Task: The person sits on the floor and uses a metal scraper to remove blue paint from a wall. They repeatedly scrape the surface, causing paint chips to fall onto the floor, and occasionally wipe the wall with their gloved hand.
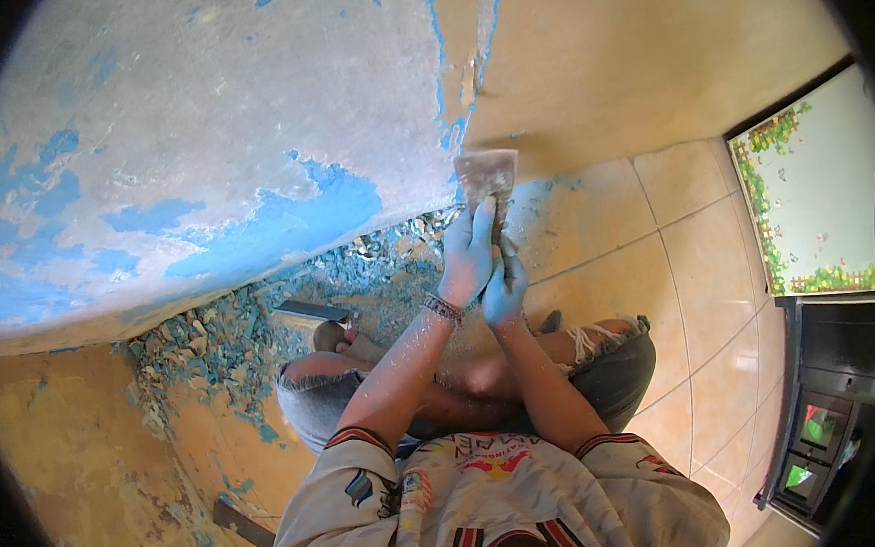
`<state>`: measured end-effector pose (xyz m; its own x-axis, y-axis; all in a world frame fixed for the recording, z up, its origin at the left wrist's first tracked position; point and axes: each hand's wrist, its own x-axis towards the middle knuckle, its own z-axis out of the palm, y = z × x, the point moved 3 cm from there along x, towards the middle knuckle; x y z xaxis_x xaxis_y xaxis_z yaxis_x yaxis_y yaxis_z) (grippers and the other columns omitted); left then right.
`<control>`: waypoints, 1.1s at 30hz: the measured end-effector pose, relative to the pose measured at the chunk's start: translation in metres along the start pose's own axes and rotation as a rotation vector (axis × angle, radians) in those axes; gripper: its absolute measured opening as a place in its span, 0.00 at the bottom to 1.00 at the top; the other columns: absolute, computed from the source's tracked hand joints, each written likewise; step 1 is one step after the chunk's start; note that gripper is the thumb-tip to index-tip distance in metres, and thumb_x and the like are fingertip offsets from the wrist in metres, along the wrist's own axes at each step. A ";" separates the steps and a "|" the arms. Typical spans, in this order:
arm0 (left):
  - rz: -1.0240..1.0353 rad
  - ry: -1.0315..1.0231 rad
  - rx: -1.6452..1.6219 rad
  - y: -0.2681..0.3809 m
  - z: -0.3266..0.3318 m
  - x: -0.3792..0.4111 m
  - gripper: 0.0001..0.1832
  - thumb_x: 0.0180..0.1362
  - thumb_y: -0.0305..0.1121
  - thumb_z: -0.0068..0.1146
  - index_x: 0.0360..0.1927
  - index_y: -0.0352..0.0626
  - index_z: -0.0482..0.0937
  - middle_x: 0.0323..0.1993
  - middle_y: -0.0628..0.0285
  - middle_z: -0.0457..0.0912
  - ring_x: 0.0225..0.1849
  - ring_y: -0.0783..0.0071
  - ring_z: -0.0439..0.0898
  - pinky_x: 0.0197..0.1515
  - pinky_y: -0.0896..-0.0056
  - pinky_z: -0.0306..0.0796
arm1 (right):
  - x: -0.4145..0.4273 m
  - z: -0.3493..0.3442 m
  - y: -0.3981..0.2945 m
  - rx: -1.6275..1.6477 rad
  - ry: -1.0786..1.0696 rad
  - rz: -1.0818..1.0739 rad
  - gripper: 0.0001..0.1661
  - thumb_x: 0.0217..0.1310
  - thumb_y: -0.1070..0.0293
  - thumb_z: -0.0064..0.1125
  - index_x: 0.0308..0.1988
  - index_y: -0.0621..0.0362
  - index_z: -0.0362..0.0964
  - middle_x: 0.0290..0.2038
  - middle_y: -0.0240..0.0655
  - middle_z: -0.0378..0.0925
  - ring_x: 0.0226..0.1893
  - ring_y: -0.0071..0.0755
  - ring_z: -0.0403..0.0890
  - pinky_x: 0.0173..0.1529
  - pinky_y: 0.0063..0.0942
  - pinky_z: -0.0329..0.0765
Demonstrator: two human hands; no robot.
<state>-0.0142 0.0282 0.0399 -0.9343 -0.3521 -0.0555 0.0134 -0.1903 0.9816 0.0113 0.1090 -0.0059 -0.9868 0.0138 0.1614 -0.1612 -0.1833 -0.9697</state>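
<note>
Both hands are closed around one wide-bladed paint scraper (pixel 487 171). My left hand (pixel 469 255), with a bracelet at the wrist and pale dust on the skin, has its thumb or a finger laid along the blade's base. My right hand (pixel 505 286) grips lower, towards the handle, which the fingers mostly hide. The blade's edge is at the foot of the corner where a grey wall (pixel 269 96) with blue paint patches meets a yellow-brown wall (pixel 620 59). Whether the edge touches the wall I cannot tell. A strip with ragged blue edges runs up the corner.
Paint flakes (pixel 209 340) lie heaped along the wall's foot. A flat-bladed tool (pixel 310 310) rests on them by my foot. A flat brown strip (pixel 242 526) lies at lower left. Tiled floor (pixel 632 261) extends right to a dark cabinet (pixel 828 400) beneath a leaf-bordered panel (pixel 816 198).
</note>
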 end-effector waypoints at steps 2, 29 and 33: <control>-0.123 -0.016 -0.111 -0.009 -0.002 -0.008 0.19 0.66 0.43 0.43 0.30 0.38 0.75 0.17 0.68 0.74 0.14 0.84 0.68 0.17 0.79 0.61 | -0.008 -0.001 0.001 0.026 -0.006 0.068 0.19 0.66 0.67 0.44 0.51 0.70 0.66 0.48 0.42 0.70 0.48 0.32 0.70 0.53 0.27 0.66; 0.042 0.026 0.056 -0.010 0.009 0.023 0.18 0.66 0.45 0.43 0.32 0.39 0.74 0.21 0.69 0.72 0.18 0.85 0.67 0.20 0.82 0.61 | 0.024 0.002 -0.010 0.091 0.089 0.048 0.18 0.64 0.68 0.49 0.49 0.70 0.68 0.43 0.41 0.75 0.43 0.28 0.74 0.48 0.24 0.70; 0.123 0.004 0.218 0.043 0.005 0.018 0.14 0.65 0.38 0.43 0.38 0.35 0.72 0.19 0.59 0.73 0.21 0.73 0.69 0.26 0.71 0.64 | 0.034 0.007 -0.043 -0.134 -0.014 -0.010 0.19 0.63 0.68 0.49 0.50 0.70 0.68 0.46 0.43 0.75 0.45 0.31 0.74 0.51 0.26 0.69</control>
<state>-0.0318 0.0186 0.0825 -0.9291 -0.3637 0.0663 0.0494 0.0557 0.9972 -0.0155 0.1100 0.0428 -0.9850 0.0015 0.1723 -0.1722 -0.0499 -0.9838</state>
